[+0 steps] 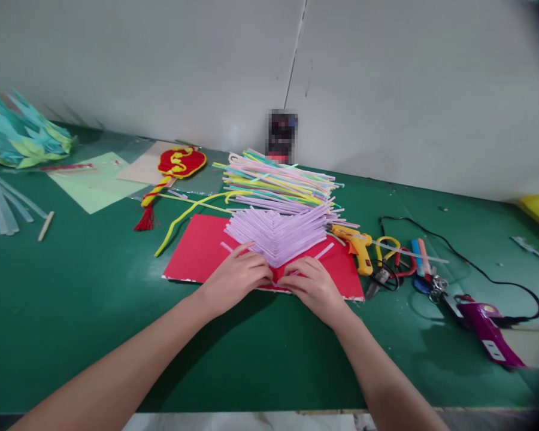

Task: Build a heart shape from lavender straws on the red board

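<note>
On a red board (193,245) lies a chevron of lilac pipe cleaners (273,233), packed side by side with the point towards me. My left hand (240,275) is closed at the near side of that point, pinching a lilac pipe cleaner (326,250). From the other side my right hand (309,281) pinches the same stem. Its ends stick out past both hands, and its middle is mostly hidden by my fingers. Both hands rest low over the board's front edge, fingertips close together.
Behind the board lies a heap of coloured pipe cleaners (278,182). A yellow glue gun (359,245), scissors (388,269) and a purple-handled tool (489,332) with a black cord are at the right. A red fan-shaped ornament (182,161), green paper (96,182) and glue sticks (2,203) are left.
</note>
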`<state>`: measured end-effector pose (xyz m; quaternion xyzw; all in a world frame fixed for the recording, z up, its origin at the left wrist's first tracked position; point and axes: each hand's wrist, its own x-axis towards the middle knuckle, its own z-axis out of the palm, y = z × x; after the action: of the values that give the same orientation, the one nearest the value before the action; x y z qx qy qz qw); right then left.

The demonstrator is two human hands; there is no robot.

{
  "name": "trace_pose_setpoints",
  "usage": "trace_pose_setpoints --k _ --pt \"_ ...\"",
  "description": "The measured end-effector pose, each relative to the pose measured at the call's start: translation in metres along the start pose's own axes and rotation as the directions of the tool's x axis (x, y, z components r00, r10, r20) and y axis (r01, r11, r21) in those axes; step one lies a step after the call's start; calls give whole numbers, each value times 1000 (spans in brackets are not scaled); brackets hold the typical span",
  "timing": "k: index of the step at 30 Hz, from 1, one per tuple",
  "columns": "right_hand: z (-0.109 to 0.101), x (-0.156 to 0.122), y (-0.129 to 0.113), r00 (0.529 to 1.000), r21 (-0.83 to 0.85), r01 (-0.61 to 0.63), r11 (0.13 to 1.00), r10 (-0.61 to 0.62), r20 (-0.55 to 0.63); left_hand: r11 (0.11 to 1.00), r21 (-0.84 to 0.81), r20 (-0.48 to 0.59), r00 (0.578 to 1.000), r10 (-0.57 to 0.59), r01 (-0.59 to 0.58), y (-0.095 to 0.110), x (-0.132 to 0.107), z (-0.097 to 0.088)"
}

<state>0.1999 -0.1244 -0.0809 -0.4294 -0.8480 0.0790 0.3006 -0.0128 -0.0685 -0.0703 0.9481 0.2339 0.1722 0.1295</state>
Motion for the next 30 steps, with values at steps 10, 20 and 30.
trace_pose_setpoints --k 10,20,30 --pt "8 1 8 987 29 -132 991 134 -91 997 66 -62 998 -24 28 -9 -2 3" --pt "9 2 9 952 62 -222 973 230 -203 995 83 -141 989 -43 55 -9 -1 3" --pt "11 2 10 947 60 -235 970 242 -213 989 58 -217 969 -121 137 2 1 9"
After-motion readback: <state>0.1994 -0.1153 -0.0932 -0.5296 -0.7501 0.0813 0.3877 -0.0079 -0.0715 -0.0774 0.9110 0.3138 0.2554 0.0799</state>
